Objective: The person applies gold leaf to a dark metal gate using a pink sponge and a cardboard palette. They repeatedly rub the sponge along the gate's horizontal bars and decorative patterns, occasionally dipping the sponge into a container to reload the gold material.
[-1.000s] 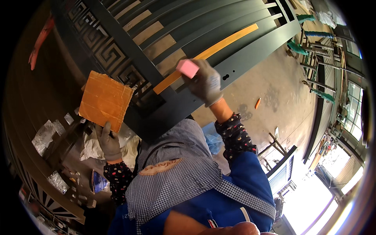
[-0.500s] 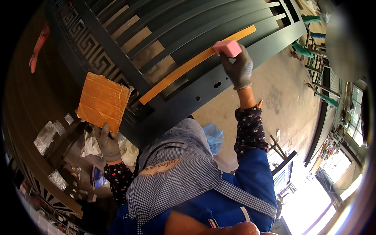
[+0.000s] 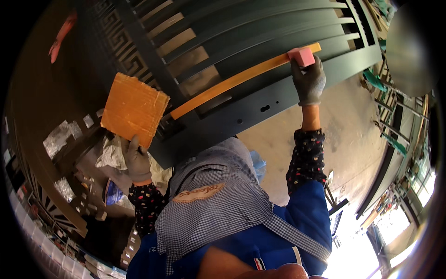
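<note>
In my gloved left hand (image 3: 138, 162) is a square of orange-brown cardboard (image 3: 134, 108), pinched at its lower edge between thumb and fingers. My gloved right hand (image 3: 310, 83) grips a pink foam-like block (image 3: 304, 56). The block rests against a long yellow-orange slat (image 3: 232, 81), close to the slat's right end. This slat lies among the dark slats of a large dark grey-green panel (image 3: 241, 118) in front of me. The block's underside is hidden.
Greek-key cut-outs (image 3: 125, 49) line the panel's left side. Past it stand more dark panels, with a pinkish-red glove-like object (image 3: 62, 37) on one. Crumpled plastic (image 3: 60, 138) lies lower left. Racks with green-wrapped bars (image 3: 375, 80) stand at right.
My right hand has slid the pink block rightward along the yellow-orange slat, nearer its right end. The cardboard stays in my left hand. The whole view has shifted slightly.
</note>
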Demonstrator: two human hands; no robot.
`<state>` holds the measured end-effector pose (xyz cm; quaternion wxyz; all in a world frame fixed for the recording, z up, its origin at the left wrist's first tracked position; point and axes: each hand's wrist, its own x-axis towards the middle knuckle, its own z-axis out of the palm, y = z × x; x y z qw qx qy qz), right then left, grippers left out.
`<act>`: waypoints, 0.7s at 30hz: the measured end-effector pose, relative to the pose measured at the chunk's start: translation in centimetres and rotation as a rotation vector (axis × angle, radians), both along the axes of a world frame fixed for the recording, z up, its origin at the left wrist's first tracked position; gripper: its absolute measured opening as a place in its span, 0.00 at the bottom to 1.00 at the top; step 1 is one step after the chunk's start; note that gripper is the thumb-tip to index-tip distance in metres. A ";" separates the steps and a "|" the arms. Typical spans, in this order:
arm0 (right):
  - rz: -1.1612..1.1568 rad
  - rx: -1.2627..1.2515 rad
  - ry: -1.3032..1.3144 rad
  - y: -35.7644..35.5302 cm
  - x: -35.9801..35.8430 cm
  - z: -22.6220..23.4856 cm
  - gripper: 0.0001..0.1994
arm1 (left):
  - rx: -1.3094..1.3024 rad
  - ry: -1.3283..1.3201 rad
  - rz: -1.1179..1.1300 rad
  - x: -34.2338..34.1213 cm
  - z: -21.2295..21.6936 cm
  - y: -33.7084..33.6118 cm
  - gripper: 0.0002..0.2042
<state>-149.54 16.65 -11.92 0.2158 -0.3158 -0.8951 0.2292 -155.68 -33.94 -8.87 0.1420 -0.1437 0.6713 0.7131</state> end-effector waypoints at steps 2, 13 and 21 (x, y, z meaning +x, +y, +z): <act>0.055 -0.027 0.012 -2.7 -0.2 0.4 0.16 | -0.062 0.071 -0.044 0.2 -0.4 -1.0 0.19; 0.252 -0.154 0.016 -19.5 -1.4 1.7 0.20 | 0.202 -0.013 0.071 -0.5 1.3 -2.4 0.14; 0.311 -0.142 0.013 -29.7 -1.9 2.7 0.22 | 0.046 -0.025 0.063 -2.7 0.6 -9.2 0.15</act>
